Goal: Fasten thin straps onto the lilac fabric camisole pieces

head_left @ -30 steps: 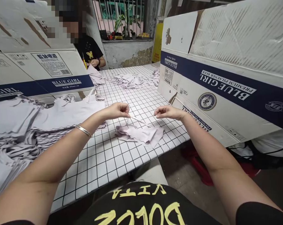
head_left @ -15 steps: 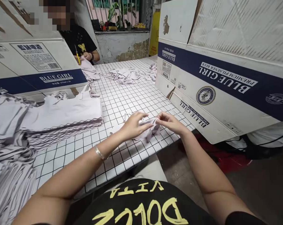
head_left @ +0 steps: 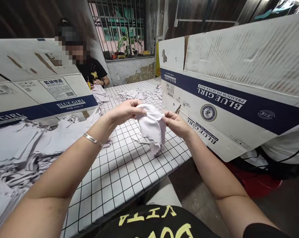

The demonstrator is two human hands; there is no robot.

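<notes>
A pale lilac garment [head_left: 150, 127] with a wavy lower edge hangs between my two hands, just above the table. My left hand [head_left: 128, 111] pinches its upper left edge between thumb and fingers. At its right edge, my right hand [head_left: 175, 123] grips the cloth with the fingertips. The garment sags and folds in the middle, and its wavy hem hangs down close to the grid cloth. A thin strap trails from it to the left. Which part of the garment each hand grips is partly hidden by the fingers.
The table has a white cloth with a black grid [head_left: 124, 172]. Stacks of similar garments [head_left: 62, 137] lie at the left, below a beer carton [head_left: 72, 81]. Another large carton [head_left: 214, 72] stands at the right. Across the table a person [head_left: 95, 71] handles cloth and yellow-handled scissors.
Both hands have lifted the garment off the table, and it now hangs spread between them. My left hand has closed on its edge. The view has tilted upward.
</notes>
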